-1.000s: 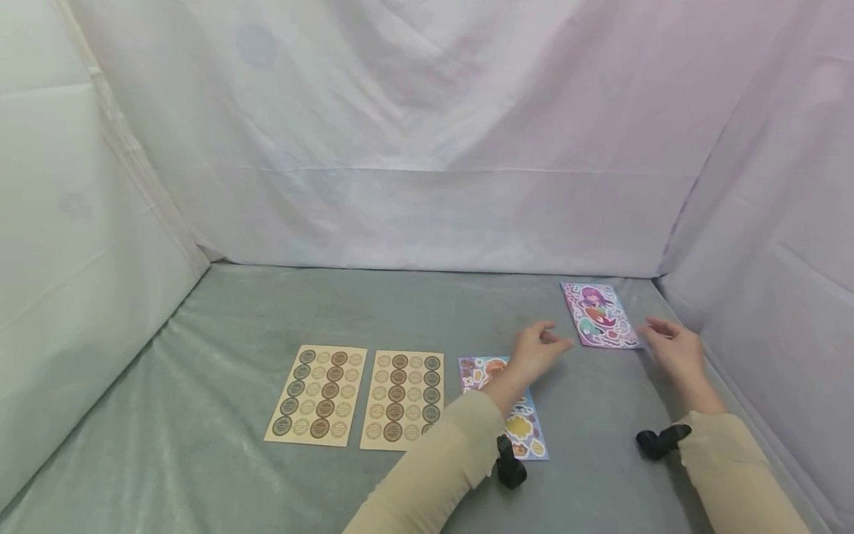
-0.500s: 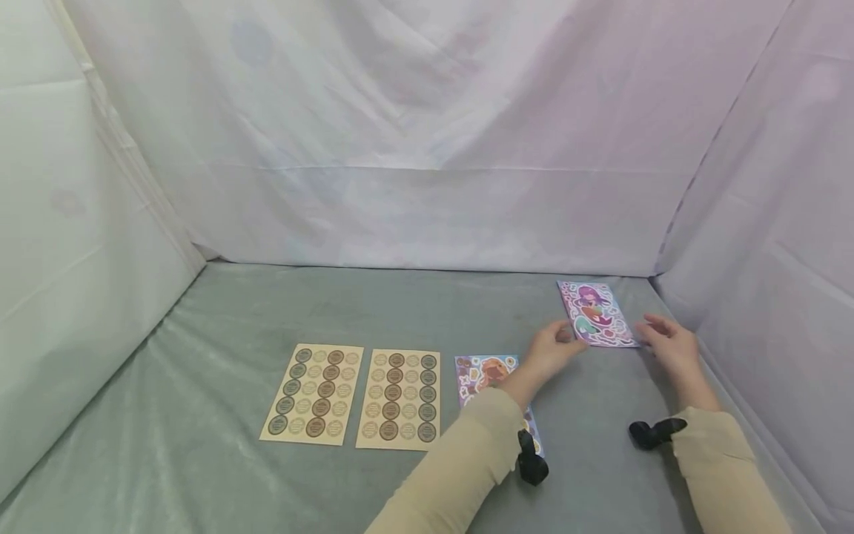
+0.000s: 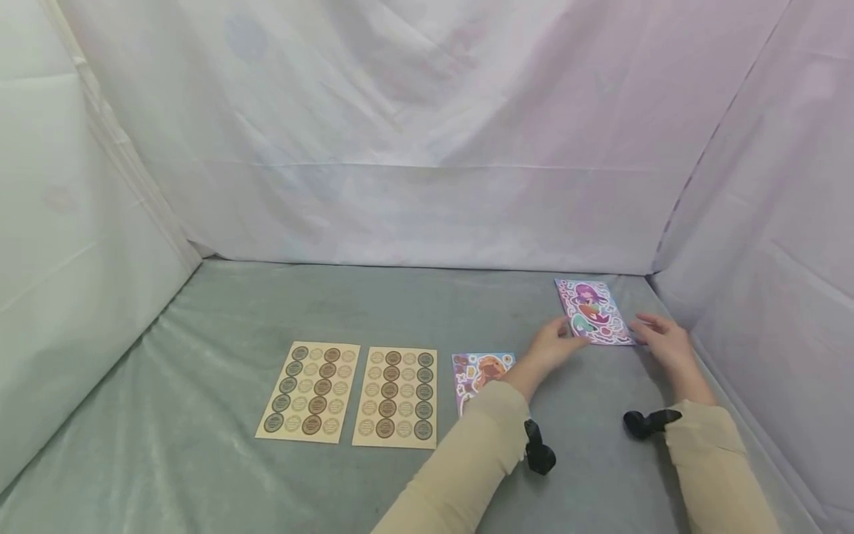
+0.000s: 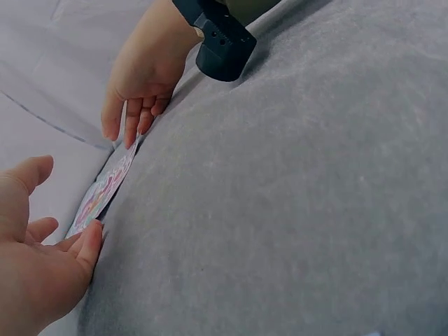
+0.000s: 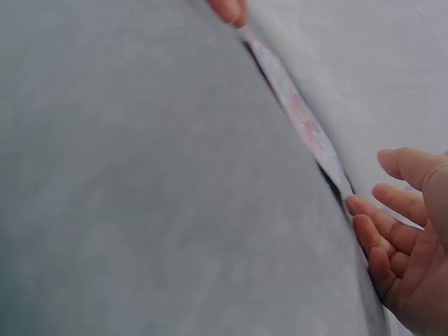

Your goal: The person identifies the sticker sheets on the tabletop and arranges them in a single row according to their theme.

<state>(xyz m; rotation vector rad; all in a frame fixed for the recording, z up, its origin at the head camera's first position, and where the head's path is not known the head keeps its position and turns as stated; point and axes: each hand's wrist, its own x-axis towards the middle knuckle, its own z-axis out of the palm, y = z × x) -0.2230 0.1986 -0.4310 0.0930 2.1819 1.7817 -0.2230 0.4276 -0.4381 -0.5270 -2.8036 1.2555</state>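
A mermaid sticker sheet (image 3: 594, 313), pink and purple with white outlines, lies at the back right; in the wrist views it looks like a thin stack. My left hand (image 3: 550, 347) is at its near left corner, with fingertips (image 4: 92, 234) right at the edge and the thumb held apart. On the other side, my right hand (image 3: 667, 350) reaches the near right corner, its fingers (image 5: 374, 220) fairly straight and the thumb spread away. Between the two hands, the sheet stays flat on the grey cloth.
Two beige sheets of round stickers (image 3: 308, 391) (image 3: 396, 397) lie side by side at centre left. Another colourful sticker sheet (image 3: 477, 371) is partly hidden under my left forearm. White curtains (image 3: 414, 215) border the grey cloth table (image 3: 220, 482) behind and at both sides.
My left hand has moved right to the left edge of the mermaid sticker sheet. My right hand has stayed nearly in place at the other edge. The head view has shifted slightly.
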